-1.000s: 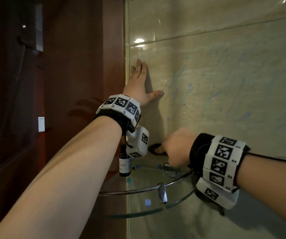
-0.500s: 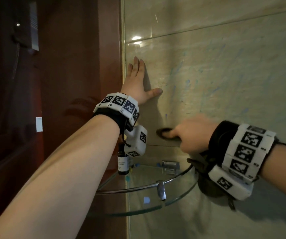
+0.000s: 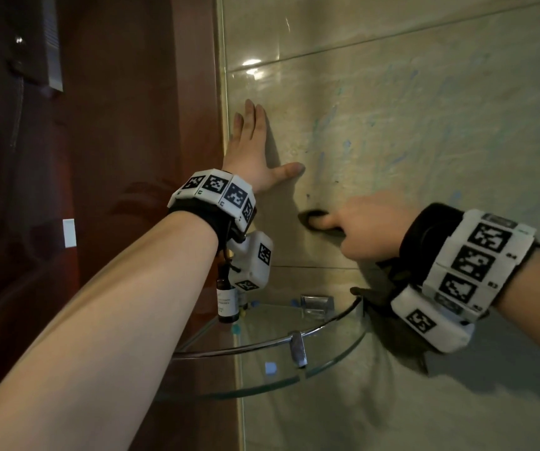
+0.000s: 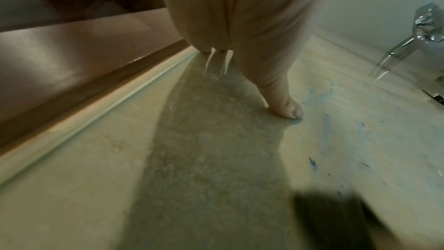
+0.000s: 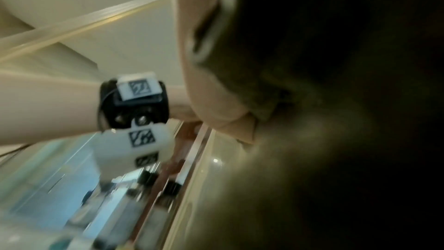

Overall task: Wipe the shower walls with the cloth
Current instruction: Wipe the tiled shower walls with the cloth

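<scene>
Slid up and right along wall (image 3: 392,109) with cloth (image 3: 311,219) gripped in right-hand fingers (image 3: 325,220); left fingers (image 3: 249,125) flat; blue smears (image 3: 324,157) above remain.

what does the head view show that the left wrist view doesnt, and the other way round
Only the head view shows the right hand pressing the dark cloth to the wall, the glass corner shelf and the small brown bottle on it. Only the left wrist view shows a chrome fitting further along the wall, and the thumb tip touching the tile from below. Both show the left hand laid flat on the beige wall, the blue smears beside it, and the corner with the brown wall.
</scene>
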Available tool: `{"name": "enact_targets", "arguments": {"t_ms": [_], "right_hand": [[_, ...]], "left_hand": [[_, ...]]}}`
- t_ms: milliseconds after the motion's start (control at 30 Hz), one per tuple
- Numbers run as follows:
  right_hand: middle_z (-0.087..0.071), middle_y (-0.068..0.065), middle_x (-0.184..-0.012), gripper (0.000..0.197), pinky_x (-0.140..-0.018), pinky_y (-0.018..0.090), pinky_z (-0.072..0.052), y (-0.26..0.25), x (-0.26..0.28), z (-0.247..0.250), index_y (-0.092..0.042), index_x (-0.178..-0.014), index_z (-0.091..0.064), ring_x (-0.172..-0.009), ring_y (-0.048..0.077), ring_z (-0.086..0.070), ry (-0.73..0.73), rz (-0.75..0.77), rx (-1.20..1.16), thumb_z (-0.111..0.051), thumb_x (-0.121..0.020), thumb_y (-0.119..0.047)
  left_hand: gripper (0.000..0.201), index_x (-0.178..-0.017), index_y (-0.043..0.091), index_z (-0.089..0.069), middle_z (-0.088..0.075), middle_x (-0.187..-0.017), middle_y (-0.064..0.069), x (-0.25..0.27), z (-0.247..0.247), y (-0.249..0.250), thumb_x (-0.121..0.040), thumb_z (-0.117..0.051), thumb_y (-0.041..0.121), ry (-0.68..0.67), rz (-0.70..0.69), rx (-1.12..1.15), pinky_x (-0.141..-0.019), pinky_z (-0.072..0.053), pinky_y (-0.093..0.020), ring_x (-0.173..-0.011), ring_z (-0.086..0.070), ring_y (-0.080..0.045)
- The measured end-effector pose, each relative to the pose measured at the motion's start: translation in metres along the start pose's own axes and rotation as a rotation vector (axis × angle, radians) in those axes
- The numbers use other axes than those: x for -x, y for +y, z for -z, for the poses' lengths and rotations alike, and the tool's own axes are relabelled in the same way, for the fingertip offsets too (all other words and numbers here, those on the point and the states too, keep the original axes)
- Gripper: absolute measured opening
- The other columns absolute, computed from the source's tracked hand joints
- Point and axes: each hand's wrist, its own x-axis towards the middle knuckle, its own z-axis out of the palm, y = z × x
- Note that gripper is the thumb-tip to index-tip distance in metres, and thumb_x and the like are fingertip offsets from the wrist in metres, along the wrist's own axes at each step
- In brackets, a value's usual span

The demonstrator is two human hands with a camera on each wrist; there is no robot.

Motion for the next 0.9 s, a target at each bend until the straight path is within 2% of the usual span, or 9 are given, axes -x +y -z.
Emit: {"name": "enact_targets", "arguments": {"t_ms": [167, 233, 300, 433, 500, 600, 700, 800, 900], "right_hand": [[-0.053, -0.006, -0.088, 0.057, -0.068, 0.027, -0.043, -0.014, 0.013, -0.019, -0.045, -0.136, -0.046, -0.077, 0.016, -0.051, -0.22, 0.105, 0.062, -0.047, -0.086, -0.02], [-0.055, -0.007, -0.088, 0.052, -0.072, 0.027, -0.045, -0.011, 0.006, -0.01, -0.044, -0.133, -0.05, -0.079, 0.016, -0.052, -0.177, 0.083, 0.072, -0.047, -0.086, -0.021], [-0.049, -0.009, -0.078, 0.049, -0.065, 0.026, -0.04, -0.002, -0.004, 0.006, -0.043, -0.132, -0.05, -0.073, 0.014, -0.049, -0.071, 0.015, 0.071, -0.046, -0.088, -0.023], [-0.039, -0.007, -0.073, 0.058, -0.053, 0.027, -0.033, 0.008, -0.017, 0.029, -0.046, -0.143, -0.035, -0.065, 0.013, -0.044, 0.081, -0.097, 0.072, -0.042, -0.089, -0.024], [-0.039, -0.007, -0.071, 0.062, -0.055, 0.027, -0.036, 0.004, -0.016, 0.022, -0.044, -0.144, -0.032, -0.062, 0.013, -0.043, 0.081, -0.074, 0.048, -0.043, -0.087, -0.022], [-0.041, -0.005, -0.074, 0.064, -0.066, 0.029, -0.042, -0.007, -0.004, 0.0, -0.045, -0.145, -0.031, -0.069, 0.016, -0.045, -0.016, 0.04, 0.088, -0.044, -0.087, -0.021], [-0.046, -0.004, -0.078, 0.067, -0.059, 0.027, -0.032, -0.014, 0.007, -0.01, -0.05, -0.145, -0.024, -0.074, 0.019, -0.047, -0.036, 0.094, 0.178, -0.043, -0.088, -0.022], [-0.042, -0.006, -0.072, 0.064, -0.053, 0.027, -0.031, -0.008, -0.003, 0.002, -0.051, -0.144, -0.025, -0.065, 0.016, -0.044, 0.039, 0.028, 0.204, -0.041, -0.089, -0.024], [-0.035, -0.004, -0.067, 0.061, -0.055, 0.028, -0.033, 0.001, -0.012, 0.018, -0.045, -0.146, -0.026, -0.054, 0.013, -0.033, 0.161, -0.143, 0.153, -0.04, -0.091, -0.026]], "left_hand": [[0.118, -0.152, 0.008, 0.014, 0.022, -0.16, -0.007, 0.001, 0.001, 0.002, -0.081, -0.063, 0.061, -0.004, 0.0, -0.004, -0.12, 0.002, -0.039, -0.147, 0.016, -0.028], [0.118, -0.152, 0.008, 0.014, 0.022, -0.16, -0.007, 0.001, 0.001, 0.002, -0.08, -0.064, 0.061, -0.006, 0.002, 0.001, -0.121, 0.002, -0.039, -0.147, 0.016, -0.028], [0.118, -0.151, 0.008, 0.015, 0.022, -0.16, -0.007, 0.001, 0.001, 0.001, -0.08, -0.064, 0.061, -0.006, 0.004, 0.004, -0.121, 0.002, -0.039, -0.147, 0.017, -0.027], [0.119, -0.152, 0.009, 0.015, 0.022, -0.16, -0.006, 0.0, 0.0, 0.0, -0.079, -0.065, 0.06, 0.002, 0.003, 0.011, -0.12, 0.002, -0.039, -0.147, 0.017, -0.027], [0.119, -0.152, 0.009, 0.014, 0.022, -0.16, -0.006, 0.0, -0.001, 0.0, -0.079, -0.065, 0.061, 0.007, -0.002, 0.01, -0.12, 0.001, -0.039, -0.147, 0.016, -0.027], [0.117, -0.152, 0.01, 0.014, 0.022, -0.16, -0.006, 0.0, -0.001, -0.001, -0.08, -0.063, 0.062, 0.004, -0.013, 0.008, -0.12, 0.001, -0.039, -0.147, 0.016, -0.027], [0.115, -0.152, 0.012, 0.014, 0.023, -0.159, -0.006, 0.0, 0.0, -0.001, -0.081, -0.061, 0.062, 0.0, -0.02, 0.007, -0.12, 0.001, -0.039, -0.147, 0.017, -0.028], [0.105, -0.153, 0.013, 0.011, 0.022, -0.16, -0.007, 0.0, 0.001, -0.001, -0.087, -0.056, 0.059, -0.002, -0.021, 0.022, -0.12, 0.001, -0.039, -0.147, 0.017, -0.028], [0.082, -0.154, 0.013, 0.002, 0.015, -0.161, -0.006, 0.0, 0.001, 0.0, -0.098, -0.047, 0.046, 0.048, -0.021, 0.124, -0.12, 0.0, -0.036, -0.148, 0.013, -0.026]]}}
